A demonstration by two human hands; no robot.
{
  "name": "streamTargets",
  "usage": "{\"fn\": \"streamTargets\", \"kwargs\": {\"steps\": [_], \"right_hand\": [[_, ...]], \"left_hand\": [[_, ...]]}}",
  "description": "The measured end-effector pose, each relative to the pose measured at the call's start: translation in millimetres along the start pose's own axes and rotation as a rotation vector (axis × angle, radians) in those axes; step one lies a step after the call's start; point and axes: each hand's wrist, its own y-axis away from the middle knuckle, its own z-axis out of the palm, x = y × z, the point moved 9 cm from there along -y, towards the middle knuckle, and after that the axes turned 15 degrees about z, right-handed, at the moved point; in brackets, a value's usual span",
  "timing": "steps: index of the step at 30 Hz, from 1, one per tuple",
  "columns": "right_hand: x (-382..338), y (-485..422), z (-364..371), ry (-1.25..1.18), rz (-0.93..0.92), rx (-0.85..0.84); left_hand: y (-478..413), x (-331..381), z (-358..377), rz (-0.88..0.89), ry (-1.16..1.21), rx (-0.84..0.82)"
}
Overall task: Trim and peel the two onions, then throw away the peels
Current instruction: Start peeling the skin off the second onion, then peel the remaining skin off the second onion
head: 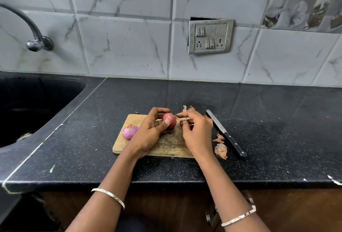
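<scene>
My left hand [150,131] grips a red onion [170,119] just above the wooden cutting board [166,146]. Beside it my right hand [194,131] pinches a strip of dry peel [182,118] at the onion's right side. A second onion [130,131], purple and peeled, lies on the board's left part. Loose peels lie on the counter to the right of the board [221,150] and behind my right hand [187,109]. A black-handled knife [226,134] rests on the counter right of the board.
The black counter [277,130] ends in a front edge near me. A dark sink [27,107] lies at the left, with a tap [35,43] on the tiled wall. A switch plate [210,36] sits on the wall behind.
</scene>
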Motion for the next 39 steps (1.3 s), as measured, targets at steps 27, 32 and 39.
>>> {"fn": "streamTargets", "kwargs": {"steps": [27, 32, 39], "right_hand": [[84, -23, -88, 0.774, 0.512, -0.069], [77, -23, -87, 0.764, 0.531, -0.034], [25, -7, -76, 0.475, 0.270, 0.032]], "left_hand": [[13, 23, -1, 0.236, -0.851, -0.092], [15, 23, -4, 0.216, -0.784, -0.086], [13, 22, -6, 0.214, -0.808, -0.070]]}}
